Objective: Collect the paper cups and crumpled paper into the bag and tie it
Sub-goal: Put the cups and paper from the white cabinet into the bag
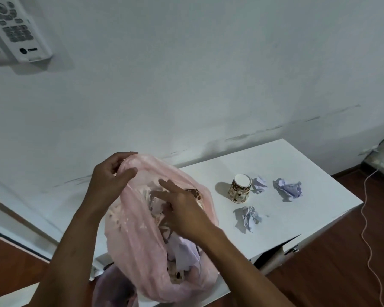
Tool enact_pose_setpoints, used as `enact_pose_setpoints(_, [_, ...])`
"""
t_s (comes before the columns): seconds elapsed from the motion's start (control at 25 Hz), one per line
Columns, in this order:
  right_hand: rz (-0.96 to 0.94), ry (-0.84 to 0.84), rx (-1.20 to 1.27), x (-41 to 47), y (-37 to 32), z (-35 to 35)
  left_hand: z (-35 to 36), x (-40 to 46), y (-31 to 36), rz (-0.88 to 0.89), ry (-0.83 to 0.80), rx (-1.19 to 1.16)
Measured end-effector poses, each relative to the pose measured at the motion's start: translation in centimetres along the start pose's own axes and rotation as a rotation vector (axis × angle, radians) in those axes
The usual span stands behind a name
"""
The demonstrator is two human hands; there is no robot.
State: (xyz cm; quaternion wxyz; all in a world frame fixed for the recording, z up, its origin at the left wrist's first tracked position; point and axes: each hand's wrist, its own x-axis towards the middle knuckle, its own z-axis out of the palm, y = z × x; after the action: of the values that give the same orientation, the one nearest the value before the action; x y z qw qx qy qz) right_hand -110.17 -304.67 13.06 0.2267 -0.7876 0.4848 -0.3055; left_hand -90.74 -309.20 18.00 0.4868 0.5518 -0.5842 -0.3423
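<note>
Your pink bag [142, 251] fills the near-left part of the desk [308, 173], w/ left hand [108, 185] gripping its rim and right hand [182, 209] spread over the mouth. To the right of the bag there's bare desk before the upside-down cup [239, 188]. One paper ball [259, 184] touches the cup's right side; another [288, 189] sits farther right, a third [248, 218] nearer you. Open lanes run between them. Wall [208, 85] blocks the far side.

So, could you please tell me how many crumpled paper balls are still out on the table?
3: one just right of the upturned cup, one further right, one nearer the front edge. Others are already bagged.
</note>
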Motion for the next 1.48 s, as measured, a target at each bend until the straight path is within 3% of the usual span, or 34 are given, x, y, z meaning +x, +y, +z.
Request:
enact_pose_setpoints(0.12, [0.089, 0.322, 0.064, -1.6, 1.8, -3.2, 0.9, 0.0, -0.6, -0.022, 0.073, -0.035])
enact_pose_setpoints(0.32, [0.337, 0.565, -0.082, -2.2, 7.5, -5.1, 3.1, 0.4, -0.5, -0.036, 0.085, -0.063])
enact_pose_setpoints(0.4, [0.617, 0.433, -0.216, -2.9, 11.1, -5.5, 3.6, 0.6, -0.6, -0.045, 0.082, -0.072])
enact_pose_setpoints(0.48, [0.963, 0.072, -0.358, -4.4, 14.1, -5.3, 4.1, 0.7, -0.7, -0.053, 0.074, -0.087])
enact_pose_setpoints(0.56, [1.106, -0.139, -0.373, -5.9, 15.7, -4.4, 4.4, 0.7, -0.8, -0.061, 0.065, -0.1])
enact_pose_setpoints(0.72, [0.925, 0.034, -0.299, -7.5, 16.6, -3.7, 4.8, 0.7, -0.8, -0.052, 0.049, -0.103])
enact_pose_setpoints(0.84, [0.784, 0.437, 0.044, -6.6, 12.8, -4.8, 4.8, 0.9, -0.8, -0.055, 0.046, -0.109])
enact_pose_setpoints(0.92, [0.581, 0.624, 0.176, -5.7, 8.3, -5.1, 4.4, 1.1, -0.7, -0.057, 0.045, -0.116])
enact_pose_setpoints(1.0, [0.359, 0.583, 0.237, -4.9, 4.6, -4.0, 3.8, 1.2, -0.5, -0.05, 0.034, -0.11])
enact_pose_setpoints(1.12, [0.171, 0.376, 0.208, -2.8, 1.5, -1.0, 3.2, 1.1, -0.3, -0.024, 0.004, -0.084])
enact_pose_setpoints(1.36, [0.173, 0.226, -0.112, 2.5, 0.7, 3.8, 3.0, 0.8, 0.0, 0.02, 0.002, -0.043])
enact_pose_setpoints(1.48, [-0.037, 0.096, -0.197, 2.8, 1.2, 4.4, 3.3, 0.9, -0.4, -0.002, 0.026, -0.051])
